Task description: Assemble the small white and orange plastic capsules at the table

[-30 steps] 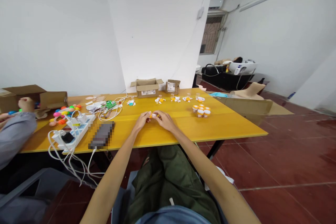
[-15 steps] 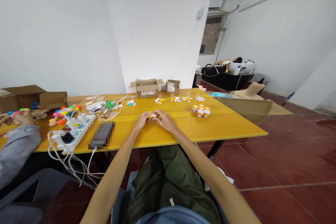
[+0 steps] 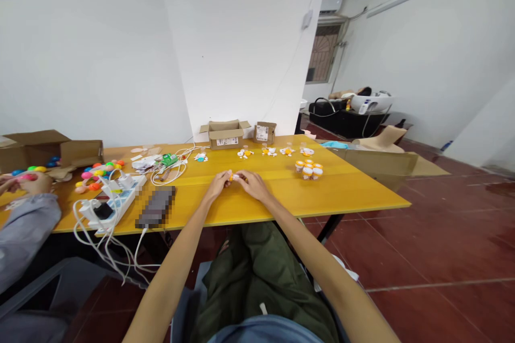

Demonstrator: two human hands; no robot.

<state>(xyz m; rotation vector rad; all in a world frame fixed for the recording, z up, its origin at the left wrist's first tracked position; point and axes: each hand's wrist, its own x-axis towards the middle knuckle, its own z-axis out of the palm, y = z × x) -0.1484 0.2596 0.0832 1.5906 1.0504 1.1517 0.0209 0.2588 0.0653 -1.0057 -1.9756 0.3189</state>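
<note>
Left hand (image 3: 219, 185) and right hand (image 3: 251, 184) close together, fingers narrow, both holding small orange-and-white item (image 3: 234, 177) between fingertips, over yellow table (image 3: 346, 193). Item detail too small to tell. Orange-and-white cups (image 3: 308, 170) grouped right of hands, apart. Open cardboard box (image 3: 227, 135) behind.

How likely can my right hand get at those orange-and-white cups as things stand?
Probably yes: the orange-and-white cups stand to the right of your right hand, with nothing visible on the tabletop between. It may first need to leave the small item at its fingertips.
</note>
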